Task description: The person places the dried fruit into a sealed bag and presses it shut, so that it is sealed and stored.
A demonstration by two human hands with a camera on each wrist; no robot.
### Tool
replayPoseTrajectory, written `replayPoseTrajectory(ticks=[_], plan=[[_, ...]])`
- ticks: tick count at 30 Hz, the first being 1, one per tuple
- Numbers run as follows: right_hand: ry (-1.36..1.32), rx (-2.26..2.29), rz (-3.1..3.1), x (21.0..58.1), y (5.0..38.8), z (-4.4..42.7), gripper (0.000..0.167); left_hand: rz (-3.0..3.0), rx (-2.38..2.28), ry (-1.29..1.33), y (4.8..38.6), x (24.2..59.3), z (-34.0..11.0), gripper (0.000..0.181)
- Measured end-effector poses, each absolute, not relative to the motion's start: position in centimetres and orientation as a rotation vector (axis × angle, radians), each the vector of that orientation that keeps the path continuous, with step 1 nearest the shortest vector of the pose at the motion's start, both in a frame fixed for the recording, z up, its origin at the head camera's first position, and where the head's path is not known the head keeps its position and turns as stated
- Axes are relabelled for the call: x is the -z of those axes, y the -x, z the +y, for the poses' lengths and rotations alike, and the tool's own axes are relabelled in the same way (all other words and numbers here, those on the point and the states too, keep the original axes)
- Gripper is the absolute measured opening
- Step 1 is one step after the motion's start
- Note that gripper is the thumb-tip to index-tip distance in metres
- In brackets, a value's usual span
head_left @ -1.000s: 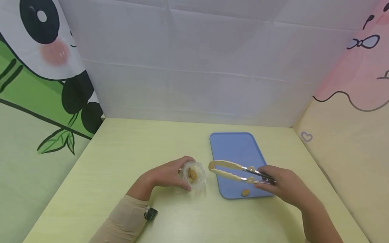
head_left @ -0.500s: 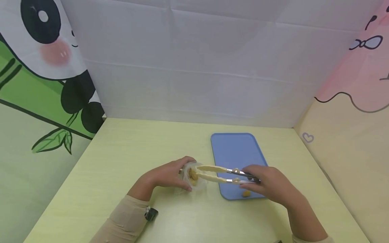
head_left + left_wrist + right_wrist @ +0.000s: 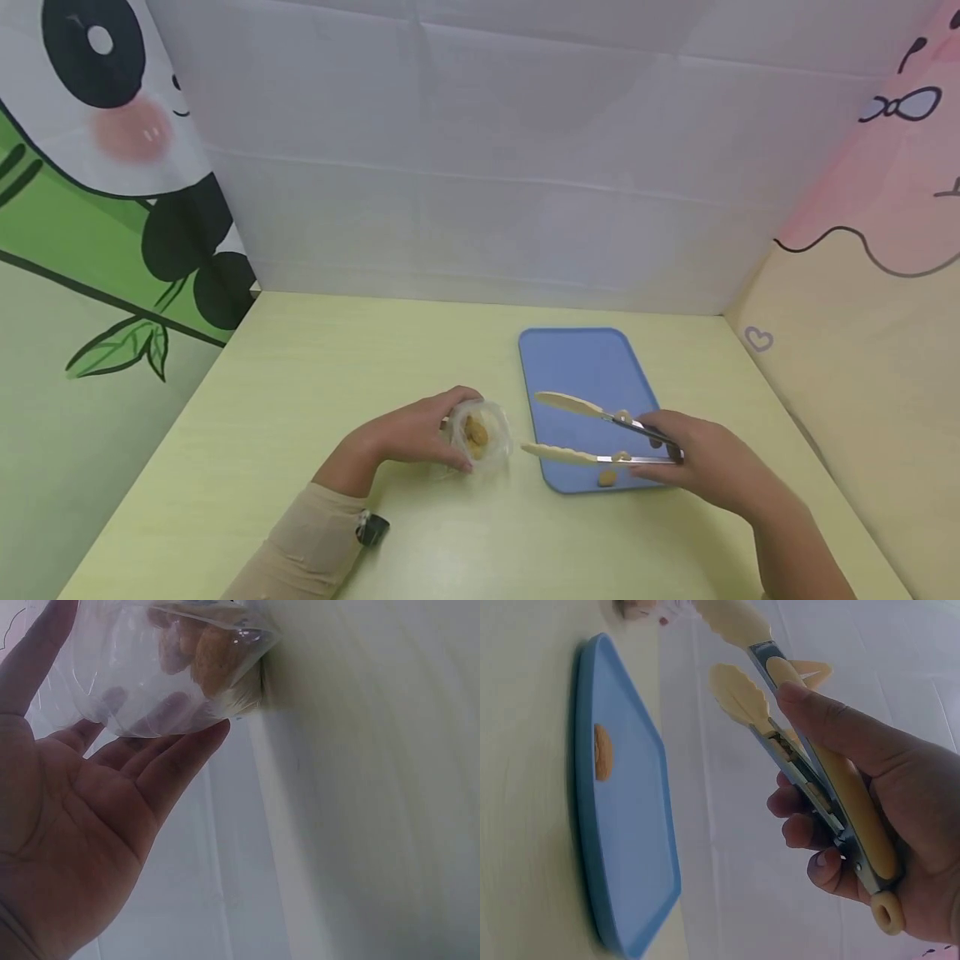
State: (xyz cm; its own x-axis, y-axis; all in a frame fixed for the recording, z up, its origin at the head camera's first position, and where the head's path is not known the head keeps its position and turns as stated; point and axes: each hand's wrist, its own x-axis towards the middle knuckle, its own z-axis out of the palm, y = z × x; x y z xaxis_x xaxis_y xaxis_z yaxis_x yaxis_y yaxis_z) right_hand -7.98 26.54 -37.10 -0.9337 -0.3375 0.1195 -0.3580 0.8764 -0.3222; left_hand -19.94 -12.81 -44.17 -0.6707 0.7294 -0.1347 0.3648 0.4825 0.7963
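Note:
My left hand point(image 3: 420, 427) curls round a clear plastic bag point(image 3: 493, 429) standing on the table, its mouth turned up. Inside are several brown, rough, rounded pieces point(image 3: 215, 660), like nuts or small biscuits. My right hand point(image 3: 701, 454) grips a pair of cream and metal tongs point(image 3: 570, 456) by the handles. The tongs' tips are spread apart with nothing between them, over the left part of the blue tray point(image 3: 577, 362). On the tray's near edge lies one brown oval piece point(image 3: 603, 752), below the tongs.
The pale yellow table point(image 3: 352, 350) spreads around the bag and tray. A light-coloured cloth wall point(image 3: 480, 167) closes off the back. Printed cartoon panels stand at the left and right sides.
The tongs went left to the bag's mouth, then came back right over the tray. Their tips, close together at first, are now wide apart. The left hand and bag stay put.

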Motion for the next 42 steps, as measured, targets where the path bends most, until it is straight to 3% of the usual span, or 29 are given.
replayPoseTrajectory(ticks=[15, 22, 31, 42], plan=[[-0.415, -0.478, -3.204, 37.3, 5.0, 32.2, 0.036, 2.277, -1.047, -0.878, 19.9, 44.1, -13.0, 0.09], [-0.404, -0.519, -3.272, 37.2, 4.4, 32.7, 0.036, 2.282, -1.031, -0.878, 19.8, 43.9, -13.3, 0.09], [-0.464, -0.575, -3.277, 37.1, 4.2, 32.9, 0.022, 2.279, -1.032, -0.895, 19.8, 43.8, -13.3, 0.091], [-0.473, -0.581, -3.294, 37.1, 3.9, 33.0, 0.021, 2.283, -1.033, -0.888, 19.4, 43.9, -13.1, 0.091]])
